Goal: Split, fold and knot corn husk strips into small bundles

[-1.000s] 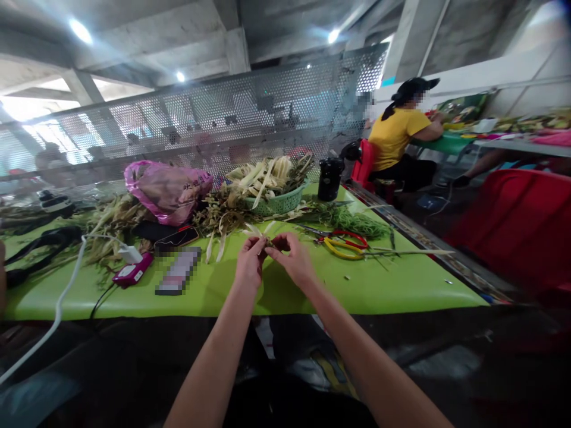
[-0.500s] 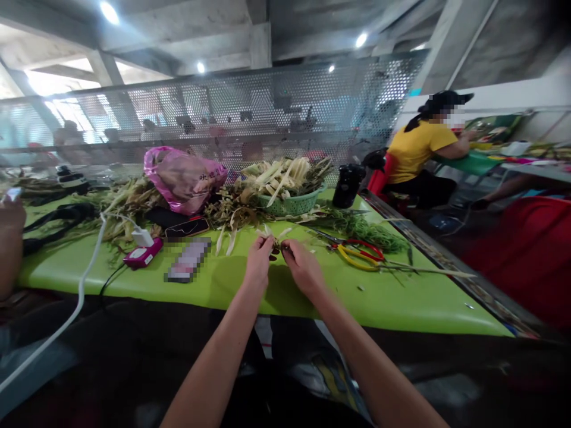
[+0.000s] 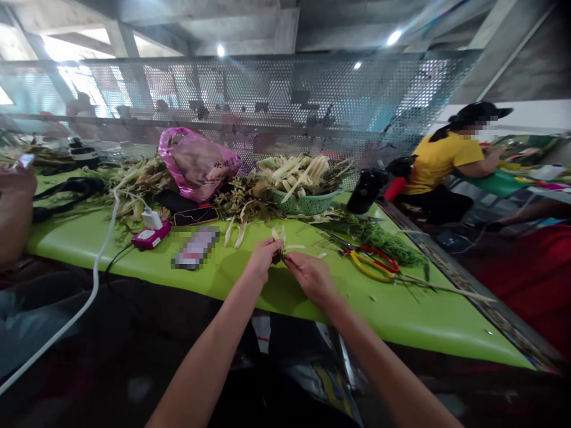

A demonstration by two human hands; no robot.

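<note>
My left hand point(image 3: 264, 258) is closed around a small bundle of pale dried leaf strips point(image 3: 281, 236), whose tips fan out above the fingers. Pressed up to the bundle's lower right side is my right hand point(image 3: 310, 274), its fingers pinched together at a dark, knotted part. The fingers hide most of that knot. Both hands hover just above the green tabletop point(image 3: 232, 279). To their right lie scissors with red and yellow handles point(image 3: 372, 264). Several loose pale strips point(image 3: 236, 230) rest on the table behind my left hand.
A green basket point(image 3: 307, 204) heaped with pale strips stands behind my hands, beside a pink plastic bag point(image 3: 196, 163). Left are a phone point(image 3: 196, 248), a magenta power block point(image 3: 150, 236) and a white cable point(image 3: 96, 267). Green strands point(image 3: 397, 241) and a black bottle point(image 3: 366, 190) lie right. A person in yellow point(image 3: 439, 160) sits beyond.
The camera view has turned, so the scene sits further right and slightly tilted. My hands stay together on the bundle, whose pale tips now stand more upright and spread.
</note>
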